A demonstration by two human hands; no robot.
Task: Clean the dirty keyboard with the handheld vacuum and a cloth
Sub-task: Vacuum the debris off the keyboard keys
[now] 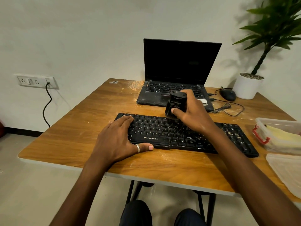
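Observation:
A black keyboard (182,136) lies across the middle of the wooden table (84,128), with pale crumbs scattered over its right-hand keys. My right hand (193,115) grips a small black handheld vacuum (175,103) upright, its brush end down on the keyboard's top rows near the centre, thumb on its front. My left hand (120,137) lies flat with straight fingers over the keyboard's left end, thumb along the front edge. A yellow cloth (283,136) sits inside a plastic box at the right.
An open black laptop (177,70) stands behind the keyboard. A mouse (228,94) with a coiled cable and a white plant pot (247,86) are at the back right. The clear box (275,123) and its lid (288,172) lie by the right edge. Crumbs (135,85) mark the far table.

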